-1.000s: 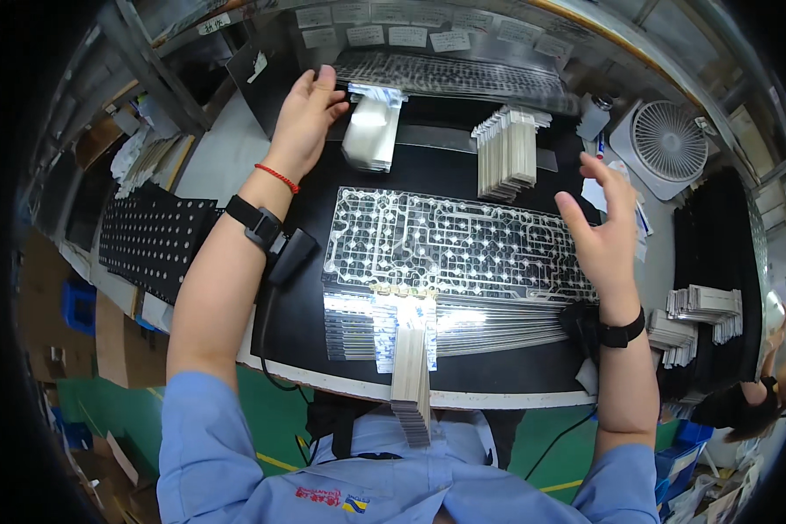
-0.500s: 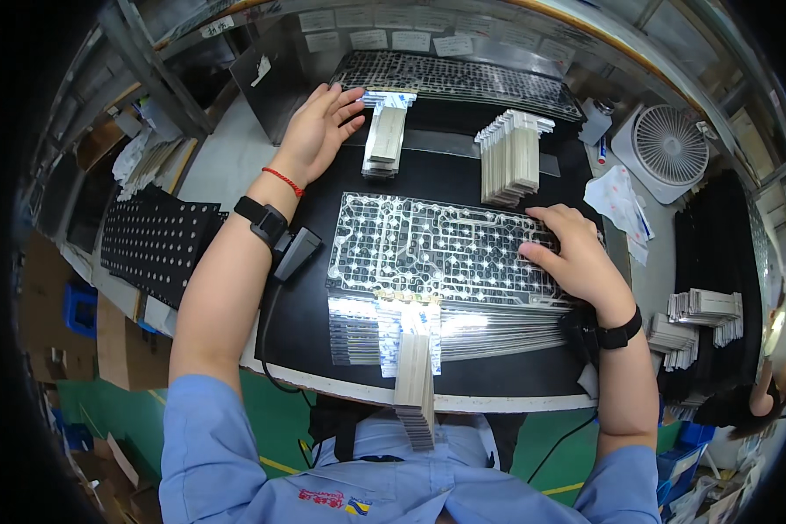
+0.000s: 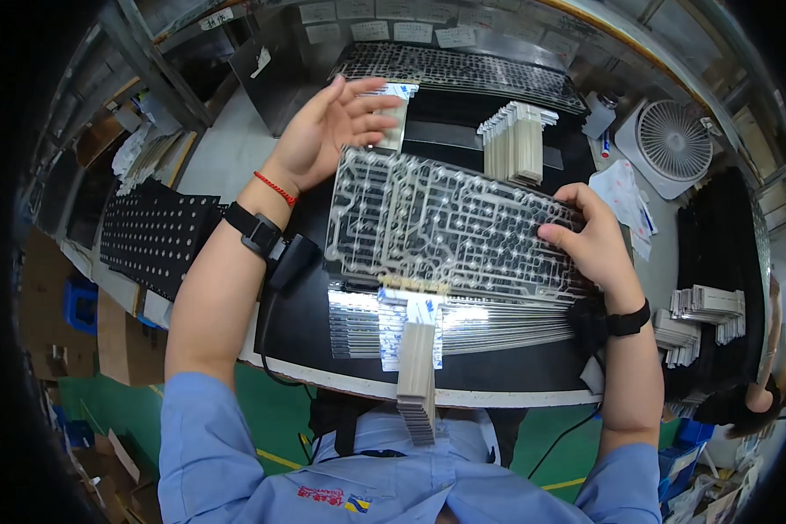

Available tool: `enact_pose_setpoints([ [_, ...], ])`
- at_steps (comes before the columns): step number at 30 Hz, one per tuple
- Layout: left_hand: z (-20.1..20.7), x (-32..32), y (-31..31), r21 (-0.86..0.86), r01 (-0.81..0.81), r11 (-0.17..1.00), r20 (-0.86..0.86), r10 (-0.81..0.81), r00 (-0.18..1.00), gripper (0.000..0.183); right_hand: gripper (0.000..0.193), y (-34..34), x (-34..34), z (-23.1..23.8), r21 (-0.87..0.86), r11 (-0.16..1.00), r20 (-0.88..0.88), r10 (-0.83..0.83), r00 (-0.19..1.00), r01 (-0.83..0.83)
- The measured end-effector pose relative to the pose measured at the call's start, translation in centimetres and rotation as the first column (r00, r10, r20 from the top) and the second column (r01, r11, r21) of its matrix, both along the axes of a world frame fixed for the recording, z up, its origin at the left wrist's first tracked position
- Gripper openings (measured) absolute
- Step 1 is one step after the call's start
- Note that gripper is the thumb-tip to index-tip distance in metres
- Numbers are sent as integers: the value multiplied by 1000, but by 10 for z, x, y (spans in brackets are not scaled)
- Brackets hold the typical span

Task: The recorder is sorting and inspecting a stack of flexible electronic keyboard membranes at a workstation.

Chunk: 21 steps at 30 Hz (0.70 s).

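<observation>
A clear keyboard membrane sheet [image 3: 450,227] with pale circuit traces is raised at its far edge above a stack of similar sheets [image 3: 506,336]. My right hand [image 3: 596,240] grips its right edge, thumb on top and the other fingers partly hidden. At the far left corner, my left hand [image 3: 332,127] is open with fingers spread, seemingly holding nothing. Behind those fingers, a bundle of pale tails [image 3: 395,131] is partly covered. From the stack's near side, grey-beige connector tails [image 3: 417,371] hang past the table edge, below blue-and-white strips [image 3: 397,336].
Farther back lie more membrane sheets [image 3: 463,70] and another tail bundle [image 3: 515,144]. A white fan [image 3: 672,144] and crumpled white paper [image 3: 620,196] are on the right. Black perforated sheets [image 3: 157,240] lie left. A cable [image 3: 265,349] runs beside my left forearm.
The top membrane sheet has lifted, its far edge rising away from me, and it looks blurred. My left hand has shifted right over the tail bundle. My right hand has moved slightly right.
</observation>
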State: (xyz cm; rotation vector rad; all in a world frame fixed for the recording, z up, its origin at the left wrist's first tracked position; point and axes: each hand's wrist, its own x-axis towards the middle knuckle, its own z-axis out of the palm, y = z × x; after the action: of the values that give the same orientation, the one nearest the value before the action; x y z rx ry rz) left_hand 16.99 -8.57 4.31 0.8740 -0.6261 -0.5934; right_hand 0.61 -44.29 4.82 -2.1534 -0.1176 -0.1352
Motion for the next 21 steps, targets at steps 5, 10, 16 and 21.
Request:
enact_pose_setpoints([
  [5, 9, -29, -19, 123, 118, 985, 18, -121, 993, 60, 36, -15, 8, -7, -7, 998, -11, -57, 998, 57],
  [10, 8, -33, -21, 232, 16, 973, 68, -32, 997, 51, 41, -15, 10, -9, 27, 996, -67, -79, 995, 81],
  [16, -4, -28, -25, 269, -23, 963, -39, 35, 999, 47, 41, -22, 11, -9, -163, 983, -17, -93, 996, 89],
  [21, -6, -32, -22, 181, 85, 980, -47, -78, 996, 38, 40, -26, 11, -8, -111, 991, -57, -84, 995, 78],
])
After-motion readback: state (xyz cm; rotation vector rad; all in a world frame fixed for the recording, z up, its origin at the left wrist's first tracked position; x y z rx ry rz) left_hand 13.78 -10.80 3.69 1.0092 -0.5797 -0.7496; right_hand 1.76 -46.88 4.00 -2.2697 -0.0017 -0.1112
